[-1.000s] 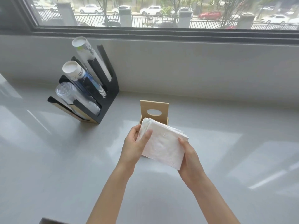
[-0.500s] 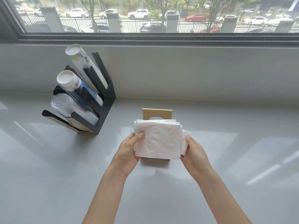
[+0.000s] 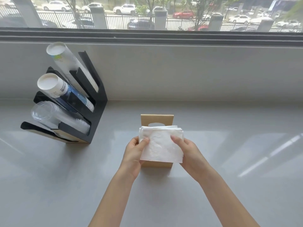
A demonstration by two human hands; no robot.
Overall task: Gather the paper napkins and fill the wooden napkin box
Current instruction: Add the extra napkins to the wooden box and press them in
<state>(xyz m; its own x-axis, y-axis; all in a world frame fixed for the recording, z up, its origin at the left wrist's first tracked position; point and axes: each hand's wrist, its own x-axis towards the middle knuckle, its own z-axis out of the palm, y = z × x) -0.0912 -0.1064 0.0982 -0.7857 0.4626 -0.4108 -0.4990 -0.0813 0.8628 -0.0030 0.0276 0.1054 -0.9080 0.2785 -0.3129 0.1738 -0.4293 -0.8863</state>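
The left hand and the right hand pinched a stack of white napkins from its two sides, thumbs on the near face. The stack stood upright at the wooden box in the middle of the grey counter, and it hid most of the box. A black cup rack stood far to the left, near the wall.
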